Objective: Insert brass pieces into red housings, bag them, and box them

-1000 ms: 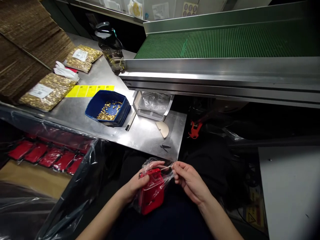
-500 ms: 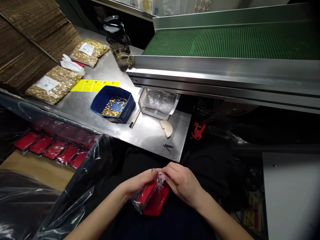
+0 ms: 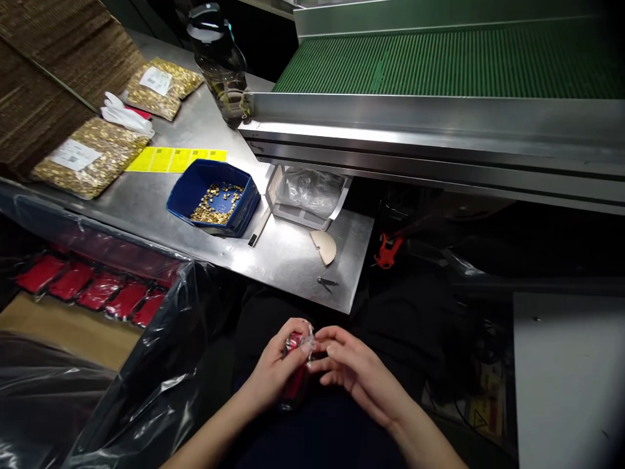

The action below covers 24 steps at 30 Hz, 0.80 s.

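Observation:
Above my lap, my left hand [image 3: 276,365] is closed around a red pouch [image 3: 294,384] with dark edges, wrapped in clear plastic. The thumb lies over the crumpled plastic near the top, and much of the pouch is hidden by the hand. My right hand [image 3: 359,371] is just to the right, fingers apart and loosely bent. Its fingertips are at the edge of the plastic; whether they press on it I cannot tell. Similar red pouches [image 3: 100,290] lie in a row inside the plastic-lined box [image 3: 161,312] at left.
On the metal table [image 3: 278,270] are a blue bin [image 3: 183,185] of small gold pieces, a grey tray [image 3: 299,216], a tan half-disc [image 3: 325,247], small snips [image 3: 326,283], yellow labels [image 3: 168,160], bags of gold pieces [image 3: 88,159] and a bottle [image 3: 222,71]. A green conveyor [image 3: 439,65] runs behind.
The red pouch has turned more upright and narrower in my left hand, which now grips it with the thumb in front. My right hand has loosened, its fingers spreading. The view has shifted slightly.

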{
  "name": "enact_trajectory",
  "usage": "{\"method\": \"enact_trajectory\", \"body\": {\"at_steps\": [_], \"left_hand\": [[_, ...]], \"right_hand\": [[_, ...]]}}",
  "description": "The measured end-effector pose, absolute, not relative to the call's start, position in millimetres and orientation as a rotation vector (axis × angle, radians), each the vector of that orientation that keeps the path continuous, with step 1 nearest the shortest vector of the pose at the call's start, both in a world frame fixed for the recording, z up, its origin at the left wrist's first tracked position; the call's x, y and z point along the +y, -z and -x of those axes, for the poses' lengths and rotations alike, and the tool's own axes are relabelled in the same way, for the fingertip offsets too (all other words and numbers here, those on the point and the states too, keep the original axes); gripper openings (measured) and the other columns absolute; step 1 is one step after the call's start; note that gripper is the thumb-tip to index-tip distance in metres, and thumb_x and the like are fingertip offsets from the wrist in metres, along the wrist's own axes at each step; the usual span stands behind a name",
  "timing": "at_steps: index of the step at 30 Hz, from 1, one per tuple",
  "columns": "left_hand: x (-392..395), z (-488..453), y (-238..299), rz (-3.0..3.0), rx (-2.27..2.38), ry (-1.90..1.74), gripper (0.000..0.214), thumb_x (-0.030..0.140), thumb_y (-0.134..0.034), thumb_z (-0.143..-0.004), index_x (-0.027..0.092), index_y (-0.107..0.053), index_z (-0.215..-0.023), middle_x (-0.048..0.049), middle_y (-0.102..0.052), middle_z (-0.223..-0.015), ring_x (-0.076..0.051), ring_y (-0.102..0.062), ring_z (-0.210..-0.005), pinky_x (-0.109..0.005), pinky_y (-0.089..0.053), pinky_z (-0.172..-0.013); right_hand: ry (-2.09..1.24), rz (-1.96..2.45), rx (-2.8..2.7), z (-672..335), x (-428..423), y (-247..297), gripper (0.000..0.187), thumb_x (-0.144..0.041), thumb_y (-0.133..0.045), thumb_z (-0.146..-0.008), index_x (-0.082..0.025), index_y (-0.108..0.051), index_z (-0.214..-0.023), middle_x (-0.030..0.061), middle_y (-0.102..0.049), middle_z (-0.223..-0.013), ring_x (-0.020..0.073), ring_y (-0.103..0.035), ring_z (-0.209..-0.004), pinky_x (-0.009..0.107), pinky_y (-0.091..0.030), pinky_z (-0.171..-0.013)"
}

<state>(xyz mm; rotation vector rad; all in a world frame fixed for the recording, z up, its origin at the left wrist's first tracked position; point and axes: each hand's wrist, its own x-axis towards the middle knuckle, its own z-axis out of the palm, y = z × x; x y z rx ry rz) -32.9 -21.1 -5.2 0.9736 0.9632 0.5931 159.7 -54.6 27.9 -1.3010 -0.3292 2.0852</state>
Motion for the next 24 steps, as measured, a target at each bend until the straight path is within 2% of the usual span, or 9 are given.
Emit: {"method": "enact_trajectory", "body": {"at_steps": [3, 5, 8, 10, 12, 14, 17, 21, 24], "left_hand": [[-15.1, 33.0, 12.0, -0.572, 0.933, -0.511, 0.022, 0.041, -0.061, -0.095, 0.02, -0.054, -0.091, -0.0001, -0.058, -0.085, -0.014, -0.053, -0.074, -0.026, -0.043, -0.068], [-12.6, 32.0, 15.3, -0.387, 0.857, -0.469, 0.022, 0.04, -0.062, -0.094, 0.02, -0.054, -0.091, 0.0004, -0.057, -0.079, -0.014, -0.052, -0.07, -0.025, -0.043, -0.065], [-13.8, 28.8, 17.4, -0.231, 0.749, -0.477, 0.019, 0.034, -0.065, -0.092, 0.018, -0.055, -0.087, 0.0003, -0.055, -0.079, -0.013, -0.053, -0.071, -0.026, -0.045, -0.069], [-17.1, 28.0, 15.7, -0.19, 0.703, -0.508, 0.017, 0.031, -0.066, -0.091, 0.018, -0.056, -0.088, 0.0007, -0.053, -0.078, -0.012, -0.053, -0.072, -0.026, -0.045, -0.071], [-21.5, 30.7, 11.3, -0.193, 0.676, -0.53, 0.019, 0.034, -0.067, -0.091, 0.017, -0.059, -0.098, -0.0002, -0.055, -0.083, -0.013, -0.056, -0.076, -0.027, -0.046, -0.076], [-27.0, 36.8, 5.7, -0.254, 0.663, -0.529, 0.037, 0.039, -0.072, -0.088, 0.019, -0.057, -0.115, -0.0031, -0.059, -0.095, -0.015, -0.06, -0.085, -0.029, -0.047, -0.082], [-38.6, 47.9, -0.3, -0.475, 0.632, -0.514, 0.065, 0.044, -0.083, -0.078, 0.022, -0.049, -0.129, -0.0062, -0.061, -0.106, -0.02, -0.063, -0.095, -0.034, -0.047, -0.087], [-52.8, 57.1, -2.0, -0.875, 0.753, -0.611, 0.068, 0.057, -0.084, -0.075, 0.027, -0.048, -0.124, -0.0088, -0.055, -0.115, -0.021, -0.061, -0.093, -0.034, -0.05, -0.08], [-46.9, 68.1, -15.0, -1.284, 0.955, -0.704, 0.068, 0.06, -0.092, -0.06, 0.025, -0.057, -0.107, -0.0099, -0.046, -0.123, -0.023, -0.056, -0.1, -0.033, -0.051, -0.082]], "right_hand": [[-1.627, 1.603, -1.187, -168.0, -53.5, -34.0, 0.032, -0.023, -0.061, -0.094, -0.028, -0.061, -0.125, 0.0056, -0.061, -0.125, 0.0155, -0.068, -0.091, 0.031, -0.057, -0.082], [-1.329, 1.597, -1.739, -170.0, -49.5, -35.0, 0.045, -0.019, -0.059, -0.095, -0.033, -0.056, -0.137, 0.0065, -0.057, -0.134, 0.0193, -0.064, -0.105, 0.037, -0.055, -0.094], [-1.056, 1.461, -2.281, -166.1, -40.9, -31.4, 0.049, -0.02, -0.056, -0.1, -0.027, -0.049, -0.148, 0.0102, -0.062, -0.128, 0.024, -0.063, -0.108, 0.038, -0.055, -0.094], [-0.913, 1.457, -2.411, -160.6, -36.6, -28.8, 0.035, -0.022, -0.047, -0.104, -0.018, -0.058, -0.137, 0.0106, -0.068, -0.109, 0.0233, -0.065, -0.096, 0.035, -0.055, -0.084], [-0.875, 1.51, -2.37, -154.9, -35.0, -28.5, 0.032, -0.023, -0.039, -0.106, -0.016, -0.069, -0.114, 0.0087, -0.069, -0.093, 0.0211, -0.065, -0.083, 0.033, -0.052, -0.076], [-1.032, 1.607, -2.154, -150.3, -35.6, -30.1, 0.031, -0.027, -0.044, -0.105, -0.019, -0.071, -0.092, 0.0058, -0.068, -0.083, 0.0185, -0.063, -0.074, 0.03, -0.048, -0.07], [-1.57, 1.721, -1.609, -146.1, -38.2, -30.8, 0.027, -0.038, -0.059, -0.096, -0.02, -0.072, -0.081, 0.0033, -0.069, -0.075, 0.0167, -0.062, -0.067, 0.027, -0.045, -0.063], [-2.298, 1.446, -0.962, -140.7, -43.1, -24.5, 0.052, -0.065, -0.064, -0.086, -0.016, -0.079, -0.096, 0.0055, -0.067, -0.071, 0.0162, -0.059, -0.062, 0.027, -0.046, -0.059], [-2.424, 1.295, -0.846, -137.1, -46.4, -22.4, 0.073, -0.076, -0.07, -0.074, -0.019, -0.076, -0.118, 0.0081, -0.07, -0.083, 0.0193, -0.064, -0.069, 0.031, -0.053, -0.067]]}}
